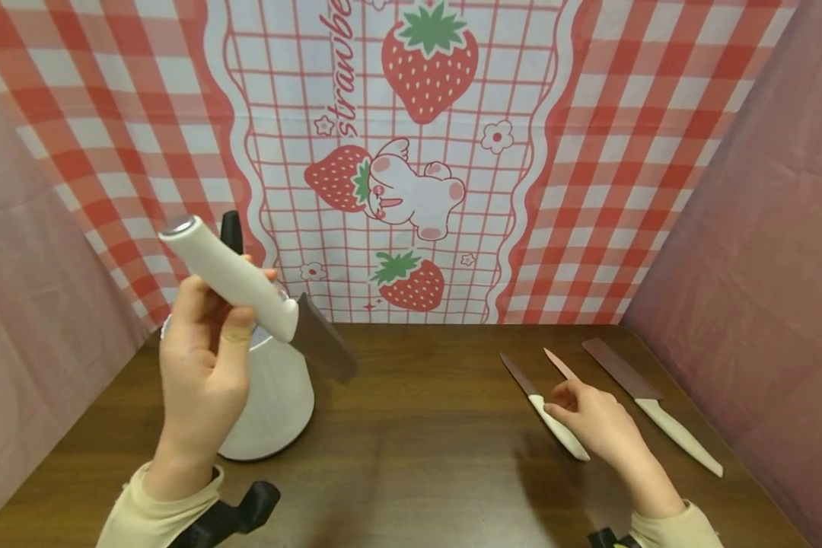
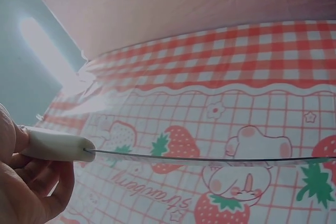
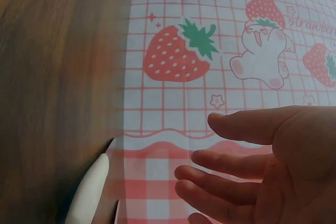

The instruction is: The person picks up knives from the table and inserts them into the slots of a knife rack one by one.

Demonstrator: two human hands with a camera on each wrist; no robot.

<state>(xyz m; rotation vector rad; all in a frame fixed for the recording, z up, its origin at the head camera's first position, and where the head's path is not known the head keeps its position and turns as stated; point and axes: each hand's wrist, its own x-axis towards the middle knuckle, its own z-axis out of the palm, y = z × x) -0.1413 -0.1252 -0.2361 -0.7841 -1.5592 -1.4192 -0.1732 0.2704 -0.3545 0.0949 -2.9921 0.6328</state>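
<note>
The left hand (image 1: 205, 373) holds a raised knife (image 1: 229, 278) by its white handle, thumb on the near side and fingers curled behind; that grip seems chosen to keep skin off the metal, since the blade slants down and away to the right; the left wrist view shows the blade nearly edge-on, clear of the fingertips. Beneath and behind that hand stands a white container (image 1: 277, 407) on the wooden table (image 1: 404, 434); a black handle (image 1: 231, 232) sticks up beyond the raised knife, though its foot is hidden.

The right hand (image 1: 599, 422) pinches nothing; in the right wrist view its fingers are slightly bent and parted, the thumb well apart from them; it hovers above the table, near a narrow-bladed knife (image 1: 558, 430). A pale pink blade (image 1: 560, 363) shows past its fingers, any handle covered by the hand; a broad-bladed knife (image 1: 678, 438) lies farther right. Both visible handles point toward the person and the blades toward the checked cloth (image 1: 514, 190), presumably so that each can be taken safely.
</note>
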